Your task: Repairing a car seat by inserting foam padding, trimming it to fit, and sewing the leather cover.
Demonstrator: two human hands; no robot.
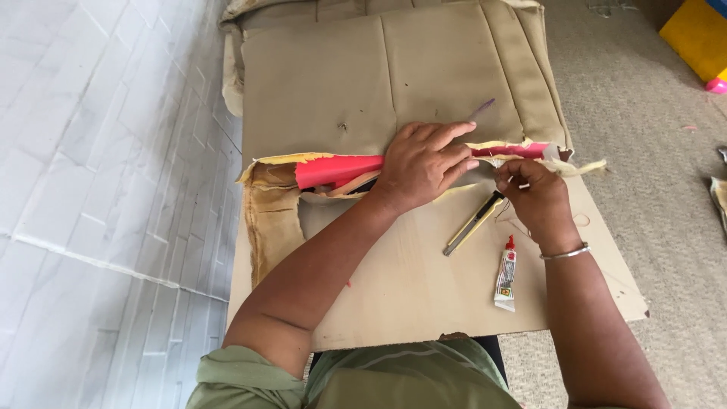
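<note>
The torn tan seat cover [394, 76] is pinned flat by the spread left hand [424, 163] so that a thread at its frayed edge can be pinched by the right hand [534, 197], beside a utility knife [473, 223] and glue tube [506, 276].

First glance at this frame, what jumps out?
The bright red strip inside the torn tan cushion cover, mid-frame, with the left hand pressed flat over it. The right hand pinches thread at the tear; a utility knife and glue tube lie on the cardboard.
</note>
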